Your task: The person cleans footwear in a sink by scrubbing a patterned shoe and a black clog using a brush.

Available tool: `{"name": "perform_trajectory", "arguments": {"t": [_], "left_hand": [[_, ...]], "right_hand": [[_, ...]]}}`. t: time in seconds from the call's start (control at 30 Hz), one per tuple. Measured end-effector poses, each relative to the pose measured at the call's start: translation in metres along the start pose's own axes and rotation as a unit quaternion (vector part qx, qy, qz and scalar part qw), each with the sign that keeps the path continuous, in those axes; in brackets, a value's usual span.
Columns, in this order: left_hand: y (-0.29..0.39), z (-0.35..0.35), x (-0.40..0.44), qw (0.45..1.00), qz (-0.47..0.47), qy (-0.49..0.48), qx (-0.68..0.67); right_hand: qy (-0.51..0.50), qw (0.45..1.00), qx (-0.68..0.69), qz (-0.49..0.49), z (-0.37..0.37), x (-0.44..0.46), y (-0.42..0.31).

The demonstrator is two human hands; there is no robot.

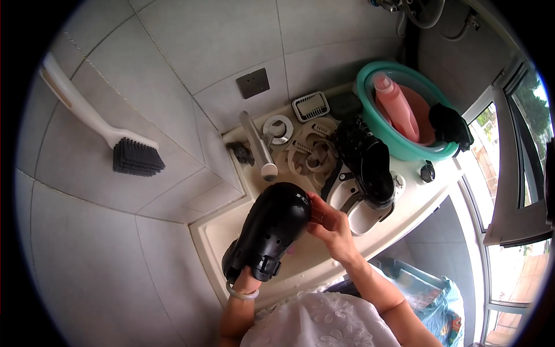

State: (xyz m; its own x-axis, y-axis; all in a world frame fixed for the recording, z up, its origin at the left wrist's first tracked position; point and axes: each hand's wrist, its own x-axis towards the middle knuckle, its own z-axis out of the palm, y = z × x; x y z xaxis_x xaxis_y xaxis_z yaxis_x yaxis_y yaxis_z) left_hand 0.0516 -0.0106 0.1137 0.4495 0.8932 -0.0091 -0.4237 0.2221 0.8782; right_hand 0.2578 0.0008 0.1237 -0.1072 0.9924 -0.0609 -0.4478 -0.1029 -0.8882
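My left hand [248, 280] is inside a black shoe-like piece [276, 217] with small holes and a strap buckle, held up over the pale sink [217, 231]; its fingers are hidden within. At the upper right side of the black piece is my right hand [329, 224], fingers bent with the tips touching its edge. A black shoe [370, 168] rests on pale grey footwear [347, 194] to the right. Beige straps or sandals [312, 153] lie behind, beside the faucet [259, 147].
A teal basin [370, 115] at the back right holds a pink bottle [398, 107] and dark cloth [448, 124]. A white brush [98, 118] is at upper left. Also there are a soap dish [310, 107], a dark watch-like item [427, 172] and a blue bag [436, 306] below right.
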Motion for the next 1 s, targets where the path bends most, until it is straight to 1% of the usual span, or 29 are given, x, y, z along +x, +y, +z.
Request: {"name": "perform_trajectory", "arguments": {"t": [0.13,0.23,0.3,0.33,0.4,0.43,0.47,0.5,0.57,0.6,0.63,0.67,0.7,0.73,0.77,0.83,0.9,0.93,1.0], "left_hand": [[0.005,0.014,0.003,0.994,0.028,0.023,0.106],[0.001,0.015,0.001,0.975,0.054,0.046,0.209],[-0.004,0.011,-0.002,0.954,0.067,0.061,0.284],[-0.009,0.005,-0.004,0.934,0.117,0.029,0.335],[-0.033,-0.012,-0.014,0.878,0.192,0.006,0.439],[-0.055,-0.029,-0.026,0.878,0.193,0.007,0.439],[-0.078,-0.048,-0.04,0.869,0.116,0.002,0.48],[-0.077,-0.047,-0.039,0.885,0.104,-0.008,0.453],[-0.075,-0.045,-0.039,0.914,0.077,-0.025,0.398],[-0.077,-0.046,-0.039,0.884,-0.012,-0.015,0.467],[-0.081,-0.046,-0.038,0.943,0.009,-0.013,0.331],[-0.085,-0.046,-0.037,0.984,0.03,-0.019,0.172],[-0.084,-0.042,-0.034,0.998,0.049,-0.031,0.025],[-0.082,-0.039,-0.03,0.994,0.037,-0.043,-0.098],[-0.079,-0.036,-0.028,0.985,0.031,-0.048,-0.16],[-0.07,-0.031,-0.023,0.959,0.0,-0.061,-0.275],[-0.069,-0.035,-0.02,0.941,-0.058,-0.069,-0.325],[-0.069,-0.038,-0.019,0.934,-0.082,-0.072,-0.34],[-0.071,-0.042,-0.018,0.926,-0.108,-0.077,-0.354]], "right_hand": [[0.014,1.0,-0.007,-0.002,0.004,0.002,0.0],[0.029,0.999,-0.019,-0.014,0.007,0.002,0.0],[0.034,0.999,-0.024,-0.021,0.008,0.002,0.0],[0.033,0.999,-0.026,-0.022,0.007,0.002,0.001],[0.031,0.999,-0.028,-0.024,0.004,0.003,0.003],[0.021,0.999,-0.026,-0.02,0.002,0.003,0.003],[0.012,1.0,-0.024,-0.016,-0.001,0.002,0.002],[0.012,0.999,-0.025,-0.016,-0.004,0.002,0.0],[-0.04,0.999,-0.017,-0.009,-0.012,0.003,-0.005],[-0.041,0.999,-0.017,-0.009,-0.013,0.003,-0.005],[-0.043,0.999,-0.029,-0.008,-0.014,0.002,-0.007],[-0.043,0.998,-0.042,-0.007,-0.015,0.002,-0.008],[-0.044,0.998,-0.043,-0.007,-0.017,0.001,-0.009],[-0.042,0.999,-0.001,-0.001,-0.018,0.001,-0.01],[-0.039,0.998,0.04,0.005,-0.02,0.001,-0.012],[-0.05,0.997,0.051,0.013,-0.024,0.004,-0.016],[-0.073,0.994,0.075,0.028,-0.028,0.006,-0.019],[-0.056,0.994,0.087,0.036,-0.025,0.005,-0.023],[-0.062,0.994,0.086,0.036,-0.027,0.005,-0.024]]}}
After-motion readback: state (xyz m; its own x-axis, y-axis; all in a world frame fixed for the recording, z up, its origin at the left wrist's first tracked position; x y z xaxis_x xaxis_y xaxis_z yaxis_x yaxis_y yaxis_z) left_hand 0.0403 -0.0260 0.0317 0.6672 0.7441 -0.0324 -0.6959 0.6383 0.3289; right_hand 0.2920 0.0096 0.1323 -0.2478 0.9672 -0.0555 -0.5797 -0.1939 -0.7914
